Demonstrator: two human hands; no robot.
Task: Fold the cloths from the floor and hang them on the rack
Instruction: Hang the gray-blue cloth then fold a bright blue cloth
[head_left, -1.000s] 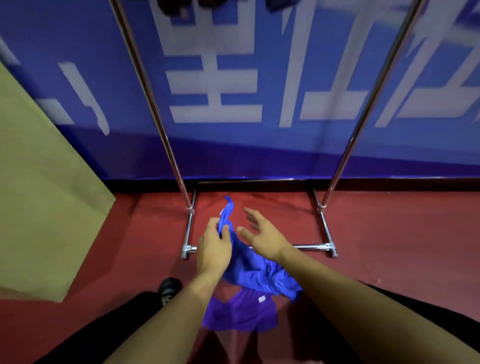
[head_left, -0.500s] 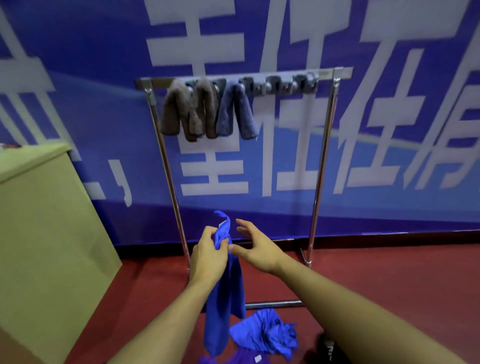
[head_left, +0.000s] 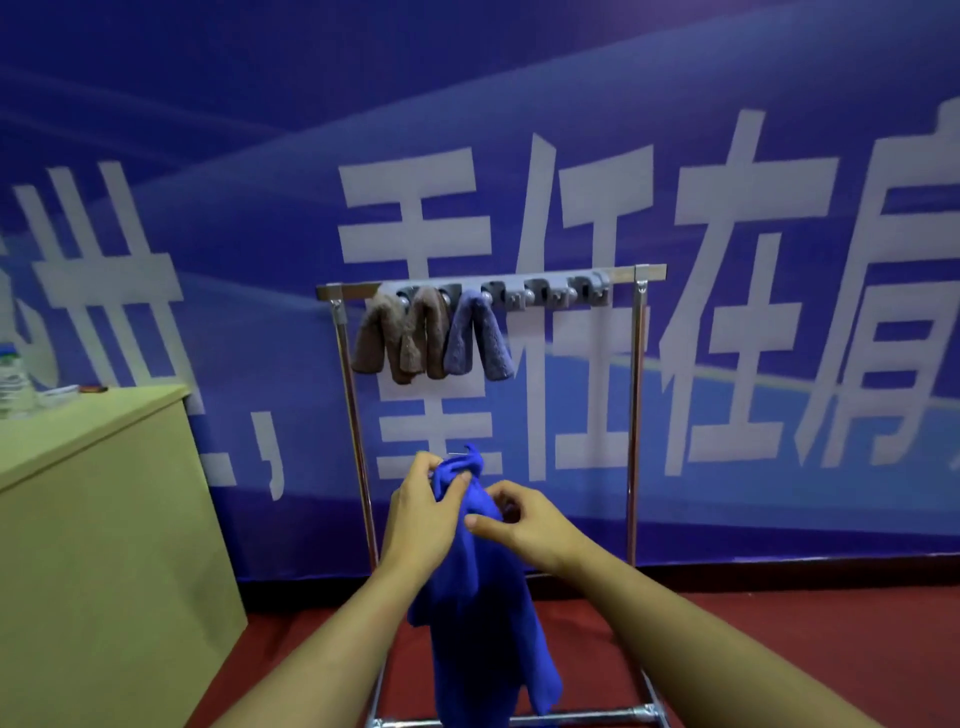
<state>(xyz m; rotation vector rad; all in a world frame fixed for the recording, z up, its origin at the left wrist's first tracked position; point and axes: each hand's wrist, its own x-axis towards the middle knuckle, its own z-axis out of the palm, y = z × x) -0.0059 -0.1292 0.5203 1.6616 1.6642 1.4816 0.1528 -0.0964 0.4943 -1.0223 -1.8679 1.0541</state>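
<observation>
While the left hand (head_left: 415, 512) pinches the blue cloth (head_left: 480, 613) and the right hand (head_left: 519, 519) grips it, its dangling bulk could slip unfolded.

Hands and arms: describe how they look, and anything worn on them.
Both forearms are bare right to the bottom edge of the view, with no sleeves showing. The left hand and right hand wear no gloves, and no watch, ring or bracelet shows. The fingers are uncovered.

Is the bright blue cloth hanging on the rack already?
No, the bright blue cloth dangles from the left hand, well below the metal rack's top bar.
</observation>
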